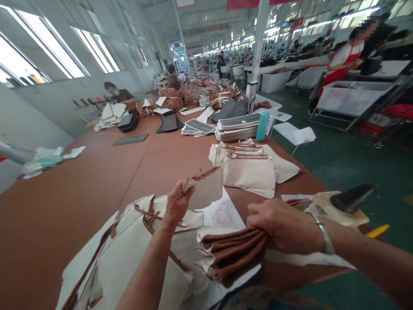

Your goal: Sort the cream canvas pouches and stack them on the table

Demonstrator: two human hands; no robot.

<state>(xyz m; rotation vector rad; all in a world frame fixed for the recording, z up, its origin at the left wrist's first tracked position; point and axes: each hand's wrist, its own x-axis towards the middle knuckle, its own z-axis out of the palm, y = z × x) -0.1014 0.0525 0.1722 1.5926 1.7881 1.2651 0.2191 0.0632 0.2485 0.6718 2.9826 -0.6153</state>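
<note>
Setting: factory hall, long brown table [80,202].
Left hand [176,202]: pinched shut on cream pouch [204,189], lifted at 12 o'clock.
Right hand [284,226]: clamped on brown strap bundle [232,252], axis running 9 o'clock.

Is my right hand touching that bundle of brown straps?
Touching. The head view shows the right hand closed over the end of the brown strap bundle, fingers wrapped around it.

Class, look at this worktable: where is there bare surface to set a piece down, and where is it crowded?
Bare brown table lies left of the cream pouches under the left hand, reaching back to the dark flat panel. Crowded: around the right hand gripping brown straps, the pouch stack, and the far end.
</note>
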